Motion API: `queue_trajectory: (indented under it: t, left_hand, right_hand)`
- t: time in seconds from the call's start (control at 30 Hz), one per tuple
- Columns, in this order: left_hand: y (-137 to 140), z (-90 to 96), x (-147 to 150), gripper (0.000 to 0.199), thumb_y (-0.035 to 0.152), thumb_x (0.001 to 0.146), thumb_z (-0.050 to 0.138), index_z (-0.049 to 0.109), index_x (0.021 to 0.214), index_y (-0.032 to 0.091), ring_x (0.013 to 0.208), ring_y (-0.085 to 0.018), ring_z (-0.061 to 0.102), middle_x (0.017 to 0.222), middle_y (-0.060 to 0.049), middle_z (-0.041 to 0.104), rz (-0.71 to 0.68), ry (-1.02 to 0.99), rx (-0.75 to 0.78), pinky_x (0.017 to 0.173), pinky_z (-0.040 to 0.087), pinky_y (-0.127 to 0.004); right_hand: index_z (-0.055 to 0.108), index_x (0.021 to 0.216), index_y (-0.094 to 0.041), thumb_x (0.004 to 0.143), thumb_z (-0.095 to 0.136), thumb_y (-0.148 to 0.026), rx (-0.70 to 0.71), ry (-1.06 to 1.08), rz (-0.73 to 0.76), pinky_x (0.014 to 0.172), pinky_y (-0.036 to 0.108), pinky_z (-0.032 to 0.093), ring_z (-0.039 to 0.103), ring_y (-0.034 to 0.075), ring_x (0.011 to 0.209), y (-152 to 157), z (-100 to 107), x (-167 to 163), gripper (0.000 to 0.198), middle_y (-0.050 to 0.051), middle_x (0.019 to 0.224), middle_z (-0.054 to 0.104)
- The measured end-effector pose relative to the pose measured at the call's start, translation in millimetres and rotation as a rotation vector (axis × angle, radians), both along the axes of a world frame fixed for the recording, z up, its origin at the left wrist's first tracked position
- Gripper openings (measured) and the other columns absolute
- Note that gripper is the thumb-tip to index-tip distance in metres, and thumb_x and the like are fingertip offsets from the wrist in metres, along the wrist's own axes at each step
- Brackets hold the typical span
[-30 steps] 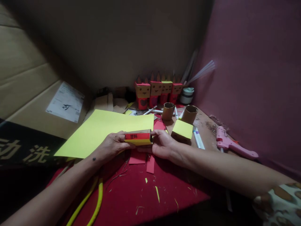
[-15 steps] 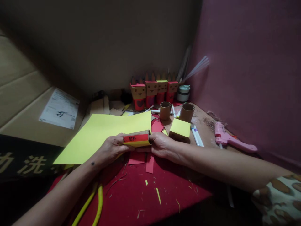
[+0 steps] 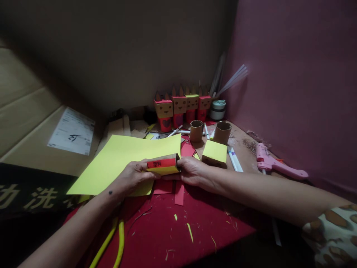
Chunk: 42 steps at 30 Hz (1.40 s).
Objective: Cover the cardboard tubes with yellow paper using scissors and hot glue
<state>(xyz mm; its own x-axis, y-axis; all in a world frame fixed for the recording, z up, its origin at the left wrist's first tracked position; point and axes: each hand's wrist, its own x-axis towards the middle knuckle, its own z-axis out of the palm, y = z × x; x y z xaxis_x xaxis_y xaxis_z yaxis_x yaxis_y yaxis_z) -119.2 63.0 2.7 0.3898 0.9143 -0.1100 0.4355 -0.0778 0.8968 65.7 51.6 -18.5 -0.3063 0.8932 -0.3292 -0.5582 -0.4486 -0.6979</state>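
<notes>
Between my two hands is a small cardboard box (image 3: 162,163) with a red printed side and a yellow lower face. My left hand (image 3: 138,173) grips its left end, fingers closed over it. At the right end, my right hand (image 3: 192,170) is closed on the box, its fingertips partly hidden behind and under it. A large yellow paper sheet (image 3: 117,156) lies behind and to the left of the box. Below it are red paper pieces (image 3: 179,194). A cardboard box with a yellow top (image 3: 214,152) sits to the right of my right hand.
Several cardboard figures with drawn faces (image 3: 164,109) stand at the back. Two cardboard tubes (image 3: 196,132) are in front of them, beside markers (image 3: 235,160). A pink glue gun (image 3: 279,163) lies at right. A yellow cord (image 3: 119,242) hangs at the front left.
Both hands keep hold of the small box in nearly the same pose. The view has shifted slightly, so most things appear a little to the right.
</notes>
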Motion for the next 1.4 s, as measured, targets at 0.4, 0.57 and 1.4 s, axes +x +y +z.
queue_trajectory:
  t: [0.4,0.57,1.4]
  left_hand:
    - [1,11.3,-4,0.028,0.031,0.056,0.083,0.077,0.078,0.014,0.058,-0.02,0.064,0.065,-0.005,0.073,0.011,-0.008,-0.335,0.058,0.047,-0.03]
    - [6,13.1,-3,0.024,0.029,0.056,0.083,0.077,0.074,0.015,0.058,-0.019,0.064,0.066,-0.006,0.073,-0.027,-0.019,-0.406,0.06,0.048,-0.03]
    - [6,15.2,13,0.022,0.033,0.051,0.08,0.068,0.054,0.014,0.044,-0.016,0.053,0.047,-0.002,0.061,-0.002,0.129,-0.386,0.047,0.039,-0.028]
  right_hand:
    - [0.064,0.105,-0.011,0.071,0.046,0.005,-0.122,0.066,0.175,0.088,0.047,0.052,0.068,0.024,0.09,5,20,4,0.041,0.01,0.086,0.073]
    - [0.064,0.107,-0.009,0.074,0.047,0.003,-0.143,0.079,0.19,0.087,0.047,0.052,0.069,0.024,0.086,5,19,4,0.039,0.011,0.081,0.073]
    - [0.068,0.101,-0.011,0.073,0.064,-0.01,-0.002,0.105,0.123,0.083,0.042,0.054,0.069,0.024,0.082,2,6,-4,0.028,0.01,0.08,0.075]
